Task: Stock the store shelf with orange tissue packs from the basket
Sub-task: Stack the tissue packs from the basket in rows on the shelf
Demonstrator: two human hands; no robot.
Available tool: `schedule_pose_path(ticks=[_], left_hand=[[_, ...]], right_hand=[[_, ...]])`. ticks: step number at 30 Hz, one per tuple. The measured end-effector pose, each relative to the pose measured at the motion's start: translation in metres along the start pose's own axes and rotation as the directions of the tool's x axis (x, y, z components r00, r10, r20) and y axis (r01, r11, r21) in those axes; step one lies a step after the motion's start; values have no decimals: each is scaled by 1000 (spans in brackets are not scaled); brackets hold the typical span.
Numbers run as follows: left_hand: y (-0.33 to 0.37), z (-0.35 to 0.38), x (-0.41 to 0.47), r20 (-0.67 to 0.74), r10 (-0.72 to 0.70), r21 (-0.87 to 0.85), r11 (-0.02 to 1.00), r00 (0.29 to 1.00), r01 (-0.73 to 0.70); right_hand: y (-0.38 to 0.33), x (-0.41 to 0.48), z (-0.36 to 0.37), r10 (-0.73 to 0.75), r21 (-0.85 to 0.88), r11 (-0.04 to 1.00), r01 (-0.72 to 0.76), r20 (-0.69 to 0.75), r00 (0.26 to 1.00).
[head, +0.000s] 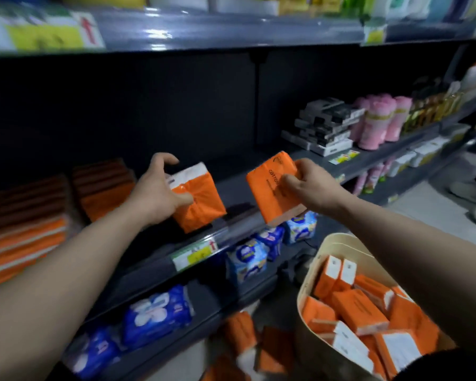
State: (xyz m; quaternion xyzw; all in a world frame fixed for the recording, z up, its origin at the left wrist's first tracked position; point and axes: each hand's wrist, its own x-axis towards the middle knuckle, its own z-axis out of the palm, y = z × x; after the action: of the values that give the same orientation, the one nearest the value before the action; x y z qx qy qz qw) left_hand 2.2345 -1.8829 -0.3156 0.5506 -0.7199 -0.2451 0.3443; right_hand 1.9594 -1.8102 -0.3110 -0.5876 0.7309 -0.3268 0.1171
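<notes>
Glossy plastic-wrapped orange packs; smooth beige basket.

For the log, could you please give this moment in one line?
left hand: grips orange plastic tissue pack; right hand: grips second orange pack; beige basket: part-full

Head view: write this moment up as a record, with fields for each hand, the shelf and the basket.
left hand: grip round the left pack, at the shelf's front edge
right hand: grip round the right pack, held tilted
shelf: stacked packs at its left end
basket: low at the right, spare packs piled inside
lower shelves: blue packs
</notes>
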Motion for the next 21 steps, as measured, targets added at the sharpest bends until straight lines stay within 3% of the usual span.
schedule_pose_path(ticks=[2,5,7,10,13,18,21], left_hand=[[-9,-31,-1,-37,-33,38,999,999,34],[-24,-71,0,-119,7,293,956,993,29],[-35,-88,3,-131,1,366,929,991,48],[-52,-95,11,-36,-67,440,895,997,76],[-67,-81,17,73,-44,491,871,996,3],[-90,-67,26,43,-59,492,870,997,30],[-100,-70,26,98,-102,561,827,990,29]], right_hand=[[-22,4,12,-29,28,999,29,13,999],[-51,10,31,-68,58,996,66,45,997],[-66,14,44,-86,56,995,82,63,994],[-81,21,61,-105,51,994,100,91,990],[-86,28,71,-112,41,993,108,100,989],[-89,39,85,-113,42,993,109,107,988],[-91,43,90,-121,53,992,115,125,985]])
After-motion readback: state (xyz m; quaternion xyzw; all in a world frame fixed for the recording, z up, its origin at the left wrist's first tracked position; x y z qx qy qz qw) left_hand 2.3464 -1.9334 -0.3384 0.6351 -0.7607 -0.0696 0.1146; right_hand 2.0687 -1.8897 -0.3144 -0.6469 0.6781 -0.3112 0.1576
